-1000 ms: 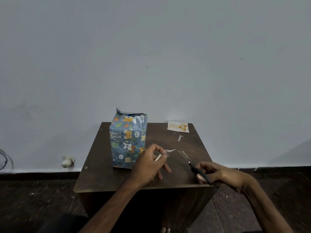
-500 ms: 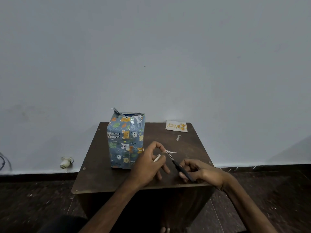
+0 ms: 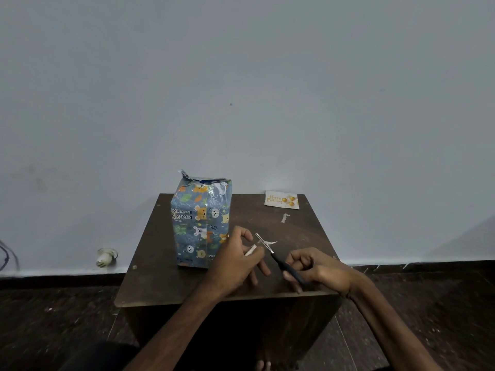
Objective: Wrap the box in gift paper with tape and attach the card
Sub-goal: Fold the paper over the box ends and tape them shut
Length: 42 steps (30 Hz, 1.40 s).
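Left hand (image 3: 235, 263) pinching the tape (image 3: 251, 250), right hand (image 3: 318, 269) gripping scissors (image 3: 278, 259), blades right beside that pinch.

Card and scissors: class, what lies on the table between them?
Head view: one small white scrap lies on the brown table between the card and the scissors.

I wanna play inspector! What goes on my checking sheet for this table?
Surface: dark wooden table.
Job's things: wrapped box upright, top ragged; card flat at far right corner; tape strip; scissors.
Clutter: pale scrap near card.
Hands: left hand pinches tape strip; right hand grips scissors, blades at the strip.
Cables: dark cable at left edge; white plug-like thing by wall.
Surroundings: grey wall, dark floor.
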Tool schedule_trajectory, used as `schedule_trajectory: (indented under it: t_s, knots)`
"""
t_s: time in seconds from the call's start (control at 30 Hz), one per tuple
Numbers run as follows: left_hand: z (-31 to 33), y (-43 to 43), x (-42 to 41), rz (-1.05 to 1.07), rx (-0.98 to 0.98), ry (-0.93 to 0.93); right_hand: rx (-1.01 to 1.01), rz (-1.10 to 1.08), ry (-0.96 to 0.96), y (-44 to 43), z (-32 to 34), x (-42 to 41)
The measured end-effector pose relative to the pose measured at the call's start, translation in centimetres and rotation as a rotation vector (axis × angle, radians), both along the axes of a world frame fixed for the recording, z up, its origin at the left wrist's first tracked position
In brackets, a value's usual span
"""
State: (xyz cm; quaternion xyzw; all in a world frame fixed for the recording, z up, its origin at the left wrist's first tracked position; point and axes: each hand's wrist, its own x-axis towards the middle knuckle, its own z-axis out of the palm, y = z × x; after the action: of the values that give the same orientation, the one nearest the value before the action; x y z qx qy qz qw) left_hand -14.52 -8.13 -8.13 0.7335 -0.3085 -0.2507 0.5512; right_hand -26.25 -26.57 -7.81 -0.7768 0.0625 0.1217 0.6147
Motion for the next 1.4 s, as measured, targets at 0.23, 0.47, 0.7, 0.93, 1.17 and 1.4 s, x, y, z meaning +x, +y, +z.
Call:
schedule_trajectory:
  t_s: [0.23,0.47,0.7,0.93,1.17,1.4]
  knots:
    - [-0.1,0.2,0.2,-0.001,0.008,0.000,-0.404,-0.260,-0.050,-1.5,0.0,-0.2]
    - [0.0,0.1,0.2,0.018,0.006,0.002,-1.245,-0.292,0.114,-0.7,-0.3,0.9]
    - [0.2,0.0,0.2,0.019,0.004,0.004,-1.015,-0.531,-0.152,-0.2,-1.0,2.5]
    - [0.1,0.0,0.2,0.027,0.008,0.014,-0.795,-0.725,-0.151,0.0,-3.8,4.3]
    - [0.1,0.0,0.4,0.018,-0.003,0.040,-0.378,-0.917,-0.182,-0.6,-3.9,5.2]
    - [0.1,0.3,0.6,-0.004,-0.034,0.048,-0.909,-0.833,-0.334,-4.4,-2.9,9.6]
